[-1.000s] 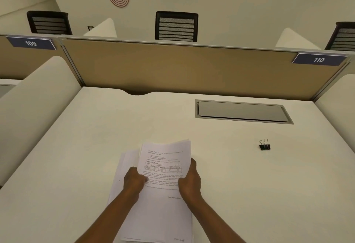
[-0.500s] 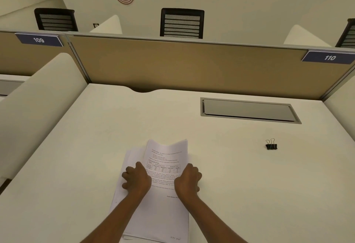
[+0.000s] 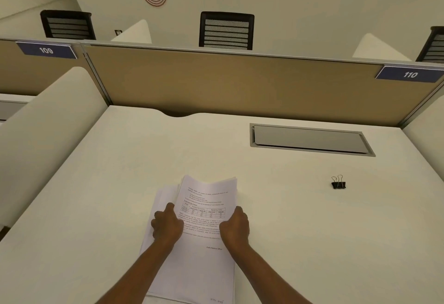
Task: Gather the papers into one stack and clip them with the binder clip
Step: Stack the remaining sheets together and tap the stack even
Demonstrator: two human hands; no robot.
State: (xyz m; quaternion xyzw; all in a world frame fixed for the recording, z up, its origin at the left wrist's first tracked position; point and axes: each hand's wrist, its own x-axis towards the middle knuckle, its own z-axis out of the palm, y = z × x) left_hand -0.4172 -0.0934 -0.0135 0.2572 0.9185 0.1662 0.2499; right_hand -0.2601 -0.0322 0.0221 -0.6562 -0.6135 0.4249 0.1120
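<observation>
A pile of white printed papers [image 3: 204,263] lies on the desk in front of me, the top sheet showing text and a small table. Its far edge bows upward between my hands. My left hand [image 3: 167,225] grips the left edge of the pile, where lower sheets stick out to the left. My right hand [image 3: 235,228] grips the right edge, fingers curled. A small black binder clip [image 3: 338,182] with wire handles stands alone on the desk, far to the right of the papers.
The cream desk [image 3: 96,195] has a grey cable hatch [image 3: 310,139] at the back right. A tan partition [image 3: 228,82] closes the far side, with cream side dividers left and right. Black chairs stand beyond it.
Both hands have closed in on the sides of the pile and squeezed it, so the far edge of the top sheets now bows up. The binder clip has not moved.
</observation>
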